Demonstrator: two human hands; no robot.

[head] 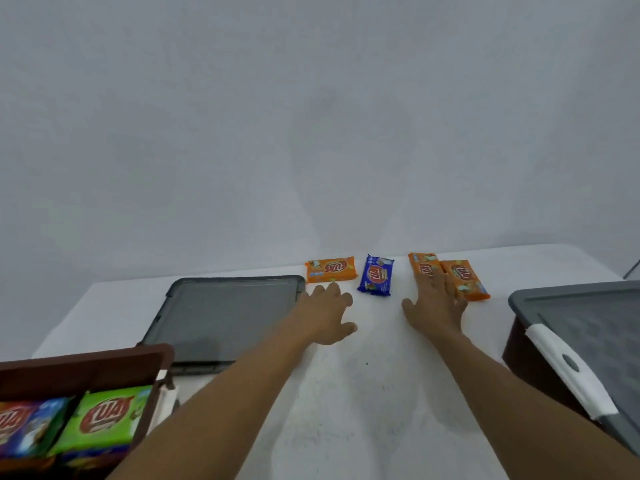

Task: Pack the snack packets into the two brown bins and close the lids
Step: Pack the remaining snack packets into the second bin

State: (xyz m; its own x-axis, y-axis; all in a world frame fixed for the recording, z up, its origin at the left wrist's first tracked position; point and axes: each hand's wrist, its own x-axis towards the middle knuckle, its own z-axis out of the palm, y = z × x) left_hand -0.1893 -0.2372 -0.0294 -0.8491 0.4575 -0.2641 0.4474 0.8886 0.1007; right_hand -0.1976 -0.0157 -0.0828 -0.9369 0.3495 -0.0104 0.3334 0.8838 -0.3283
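Observation:
Several snack packets lie along the far edge of the white table: an orange packet, a blue packet, and two overlapping orange packets on the right. My left hand hovers open just in front of the first orange packet. My right hand reaches with spread fingers, its fingertips resting on the two overlapping orange packets. At bottom left stands an open brown bin holding green and blue packets. At right stands a second brown bin with its grey lid on.
A loose grey lid lies flat on the table left of my left hand, beside the open bin. A white latch sits on the right bin's lid. A plain grey wall rises behind the table.

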